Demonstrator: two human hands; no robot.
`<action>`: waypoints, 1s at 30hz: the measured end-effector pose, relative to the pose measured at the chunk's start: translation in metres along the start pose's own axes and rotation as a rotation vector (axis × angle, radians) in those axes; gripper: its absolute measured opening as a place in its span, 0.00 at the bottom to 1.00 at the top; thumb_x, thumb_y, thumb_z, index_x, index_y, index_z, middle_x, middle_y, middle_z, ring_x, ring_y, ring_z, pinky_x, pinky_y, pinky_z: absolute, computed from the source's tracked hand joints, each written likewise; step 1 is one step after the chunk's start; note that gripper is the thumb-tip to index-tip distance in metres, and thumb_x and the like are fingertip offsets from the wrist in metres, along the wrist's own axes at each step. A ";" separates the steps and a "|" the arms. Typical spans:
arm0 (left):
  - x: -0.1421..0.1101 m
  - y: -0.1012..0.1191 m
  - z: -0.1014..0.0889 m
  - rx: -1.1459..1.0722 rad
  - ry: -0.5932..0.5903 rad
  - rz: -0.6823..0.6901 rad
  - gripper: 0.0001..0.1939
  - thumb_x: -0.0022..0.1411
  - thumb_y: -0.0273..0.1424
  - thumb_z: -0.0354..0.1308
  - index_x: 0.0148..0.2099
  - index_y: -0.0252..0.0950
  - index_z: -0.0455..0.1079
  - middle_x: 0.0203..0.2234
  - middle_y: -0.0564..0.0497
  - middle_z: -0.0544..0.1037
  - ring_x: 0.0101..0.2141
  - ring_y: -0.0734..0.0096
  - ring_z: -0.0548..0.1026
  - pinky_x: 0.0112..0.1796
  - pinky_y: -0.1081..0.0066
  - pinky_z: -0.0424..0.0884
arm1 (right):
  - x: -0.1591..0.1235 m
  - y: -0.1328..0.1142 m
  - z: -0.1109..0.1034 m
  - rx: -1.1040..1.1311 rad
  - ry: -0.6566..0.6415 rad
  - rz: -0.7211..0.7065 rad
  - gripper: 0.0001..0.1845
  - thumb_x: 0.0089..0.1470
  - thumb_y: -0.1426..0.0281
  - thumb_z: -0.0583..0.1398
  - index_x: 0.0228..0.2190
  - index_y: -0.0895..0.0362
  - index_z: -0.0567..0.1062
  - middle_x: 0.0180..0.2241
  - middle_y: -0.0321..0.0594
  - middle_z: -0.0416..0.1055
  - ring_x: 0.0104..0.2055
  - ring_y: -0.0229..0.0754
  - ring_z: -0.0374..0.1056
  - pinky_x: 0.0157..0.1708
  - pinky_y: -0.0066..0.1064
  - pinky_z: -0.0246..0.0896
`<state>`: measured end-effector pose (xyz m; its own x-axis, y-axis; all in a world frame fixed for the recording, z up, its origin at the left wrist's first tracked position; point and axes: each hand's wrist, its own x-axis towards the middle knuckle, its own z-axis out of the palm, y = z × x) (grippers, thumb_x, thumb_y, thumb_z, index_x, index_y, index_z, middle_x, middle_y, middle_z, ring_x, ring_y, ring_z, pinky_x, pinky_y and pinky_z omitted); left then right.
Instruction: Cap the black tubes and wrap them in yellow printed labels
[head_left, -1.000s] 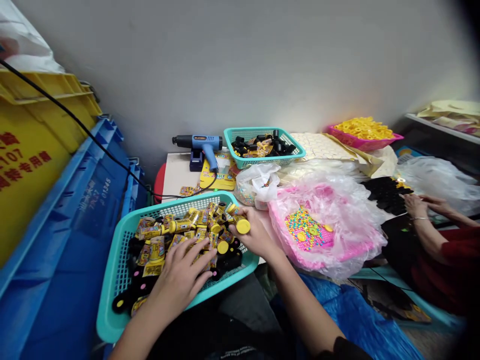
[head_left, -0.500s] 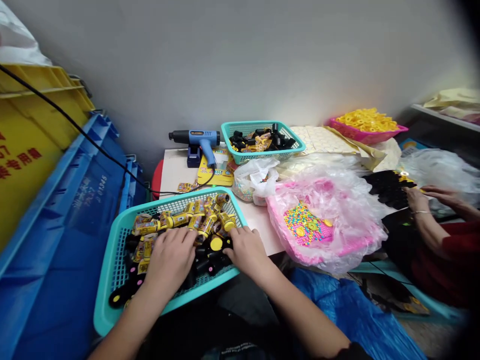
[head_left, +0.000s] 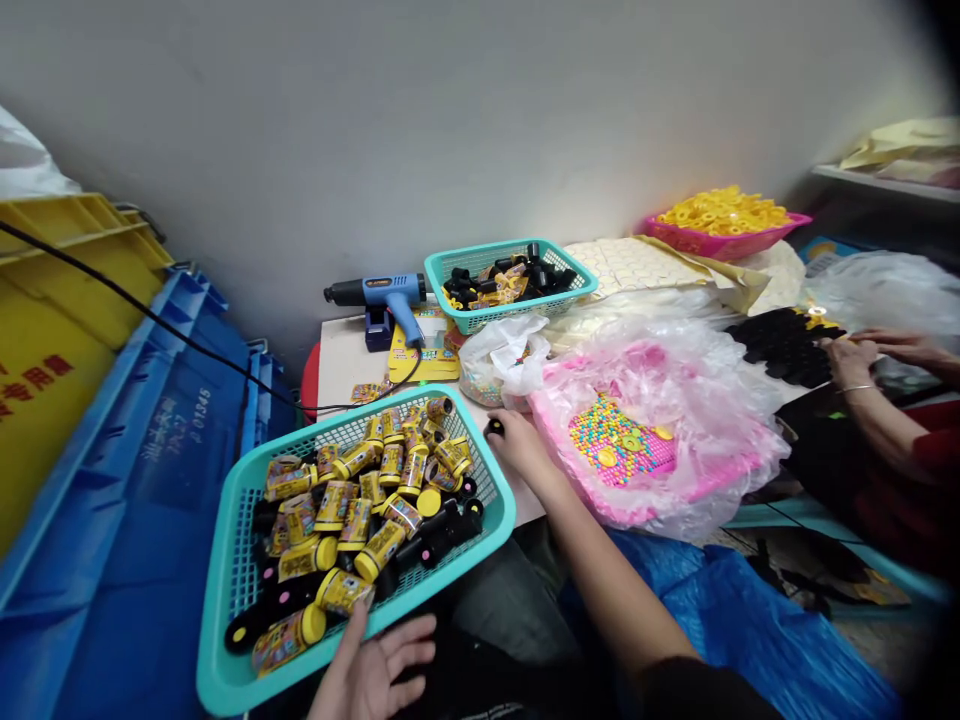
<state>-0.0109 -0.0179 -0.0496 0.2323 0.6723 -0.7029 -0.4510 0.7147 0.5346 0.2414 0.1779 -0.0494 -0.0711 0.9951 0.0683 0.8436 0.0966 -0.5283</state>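
A turquoise basket in front of me holds several small yellow labelled bottles with yellow lids. Black plastic parts with pink or yellow dots lie among and under them. My left hand is at the basket's near rim, palm up and fingers spread, with nothing in it. Beyond the basket's right rim, my right hand is closed over the table around a small black plastic part with a yellow dot. Most of that part is hidden by the fingers.
A blue heat gun rests behind, beside a second turquoise basket of black parts. At right stands a plastic-lined pink tray with coloured beads. Blue crates stack at left. A co-worker's hands handle parts at far right.
My right hand has left the basket, moving right and away with a black part in it. My left hand has drawn back to the near rim and turned palm up. The view has shifted slightly.
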 end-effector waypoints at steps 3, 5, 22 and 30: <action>0.019 0.010 0.007 -0.273 0.179 0.130 0.10 0.64 0.27 0.51 0.42 0.28 0.72 0.38 0.38 0.81 0.37 0.63 0.80 0.34 0.71 0.78 | 0.022 -0.003 0.012 -0.018 -0.075 -0.061 0.21 0.54 0.75 0.57 0.50 0.57 0.70 0.49 0.45 0.71 0.47 0.42 0.69 0.46 0.30 0.61; 0.026 0.025 0.010 -0.348 0.275 0.210 0.10 0.64 0.20 0.48 0.42 0.29 0.70 0.33 0.42 0.81 0.31 0.68 0.81 0.32 0.73 0.79 | 0.022 -0.009 0.006 -0.054 -0.085 -0.077 0.25 0.56 0.76 0.55 0.55 0.56 0.65 0.53 0.46 0.67 0.50 0.43 0.67 0.47 0.31 0.60; 0.040 0.099 -0.015 0.512 0.146 0.264 0.23 0.58 0.47 0.55 0.29 0.30 0.75 0.27 0.40 0.80 0.25 0.64 0.76 0.24 0.72 0.72 | 0.058 -0.155 0.025 -0.353 -0.629 -0.310 0.19 0.38 0.60 0.70 0.30 0.60 0.80 0.36 0.52 0.78 0.42 0.56 0.72 0.46 0.45 0.62; 0.056 0.149 0.038 1.882 0.300 0.797 0.15 0.62 0.35 0.50 0.40 0.38 0.77 0.38 0.43 0.80 0.43 0.53 0.70 0.44 0.58 0.65 | 0.000 -0.083 -0.010 0.068 -0.071 -0.278 0.21 0.59 0.63 0.55 0.51 0.58 0.68 0.46 0.46 0.72 0.46 0.41 0.69 0.44 0.31 0.63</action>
<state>-0.0320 0.1338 0.0087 0.2696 0.9612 -0.0579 0.9287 -0.2436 0.2797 0.1768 0.1694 0.0029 -0.3335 0.9291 0.1597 0.7492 0.3641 -0.5533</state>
